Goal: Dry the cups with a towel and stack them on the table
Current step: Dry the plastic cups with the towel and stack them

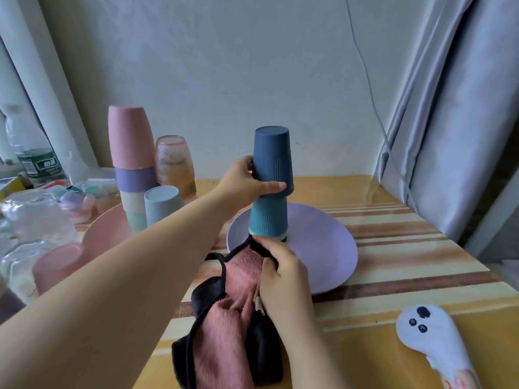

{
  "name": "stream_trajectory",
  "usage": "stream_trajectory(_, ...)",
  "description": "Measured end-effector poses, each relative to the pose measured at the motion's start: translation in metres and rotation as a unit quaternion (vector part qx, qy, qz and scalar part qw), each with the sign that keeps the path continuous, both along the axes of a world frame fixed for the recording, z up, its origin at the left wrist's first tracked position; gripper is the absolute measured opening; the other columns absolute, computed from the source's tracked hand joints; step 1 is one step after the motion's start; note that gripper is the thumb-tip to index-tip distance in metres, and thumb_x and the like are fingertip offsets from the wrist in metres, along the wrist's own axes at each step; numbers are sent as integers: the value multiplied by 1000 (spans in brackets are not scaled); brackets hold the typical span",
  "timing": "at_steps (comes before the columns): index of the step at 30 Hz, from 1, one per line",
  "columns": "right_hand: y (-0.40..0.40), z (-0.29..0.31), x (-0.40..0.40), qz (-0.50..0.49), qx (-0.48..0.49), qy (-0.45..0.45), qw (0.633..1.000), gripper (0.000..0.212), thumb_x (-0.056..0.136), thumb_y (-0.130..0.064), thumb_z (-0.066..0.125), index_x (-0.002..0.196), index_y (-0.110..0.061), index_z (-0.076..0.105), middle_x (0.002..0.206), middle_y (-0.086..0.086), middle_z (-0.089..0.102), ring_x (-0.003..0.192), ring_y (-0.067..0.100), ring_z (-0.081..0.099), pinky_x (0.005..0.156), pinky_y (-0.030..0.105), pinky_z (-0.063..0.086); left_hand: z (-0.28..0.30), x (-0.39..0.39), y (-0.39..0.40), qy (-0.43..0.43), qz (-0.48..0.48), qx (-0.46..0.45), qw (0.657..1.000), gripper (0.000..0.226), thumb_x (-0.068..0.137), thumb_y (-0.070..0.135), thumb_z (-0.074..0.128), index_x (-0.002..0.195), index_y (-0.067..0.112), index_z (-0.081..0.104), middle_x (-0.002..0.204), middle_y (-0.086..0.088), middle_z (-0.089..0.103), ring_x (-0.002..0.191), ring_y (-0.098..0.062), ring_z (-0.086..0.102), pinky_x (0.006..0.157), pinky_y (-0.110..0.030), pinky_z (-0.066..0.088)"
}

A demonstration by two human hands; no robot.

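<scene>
Gripping the dark blue cup (273,161) upside down, the left hand (247,183) has thumb in front and fingers wrapped behind, closed on its lower half. That cup sits over a teal ribbed cup (268,217), also inverted, with lighter rims of more cups (266,234) showing underneath; exact count there can't be told. Stack stands on the purple plate (323,248), left of plate centre. Right hand (283,273) is closed on the pink towel (224,327), black-edged, bunched at the stack's base; towel trails off the plate rim toward the near table edge. Table (393,242) has a striped yellow-brown cover. Left side: a second tall inverted stack, pink cup (129,136) on top, purple cup (134,178) below, paler ones under it, on a pink plate (106,231). Grey-blue cup (163,203) inverted just beside that stack, an amber glass tumbler (175,164) behind it. Another pink cup (59,265) lies at far left among clear plastic clutter. Green-label bottle (36,161) at the back left. White controller (432,332) rests near right corner, well apart from the plate.
</scene>
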State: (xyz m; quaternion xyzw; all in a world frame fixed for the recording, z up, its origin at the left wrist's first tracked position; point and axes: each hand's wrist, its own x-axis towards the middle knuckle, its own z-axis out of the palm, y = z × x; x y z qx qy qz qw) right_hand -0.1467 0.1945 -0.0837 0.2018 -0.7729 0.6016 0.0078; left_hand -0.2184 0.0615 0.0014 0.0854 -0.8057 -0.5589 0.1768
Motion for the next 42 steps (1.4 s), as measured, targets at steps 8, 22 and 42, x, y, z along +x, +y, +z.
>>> stream_trajectory(8, 1, 5, 0, -5, 3, 7, 1000, 50, 88, 10, 40, 115, -23, 65, 105, -24, 56, 91, -33, 42, 83, -7, 29, -47, 1, -1, -75, 0, -63, 995, 69, 70, 18, 86, 128, 16, 49, 110, 5, 58, 100, -14, 56, 79, -26, 43)
stream_trajectory(22, -3, 3, 1, -12, 10, 0, 1000, 56, 88, 7, 38, 101, -42, 62, 89, -4, 68, 71, 8, 49, 86, 31, 50, -63, 101, -13, 108, 290, -100, 946, 22, 85, 11, 66, 102, 12, 52, 95, 0, 54, 80, -12, 51, 71, -22, 36)
stream_trajectory(42, -13, -5, 5, 9, 17, 22, 1000, 57, 88, 5, 39, 96, -47, 60, 82, -3, 56, 75, 17, 49, 77, 29, 45, -70, 103, -81, -103, 313, 0, 944, 71, 62, 18, 87, 113, 9, 38, 120, -14, 49, 107, -28, 50, 91, -44, 51)
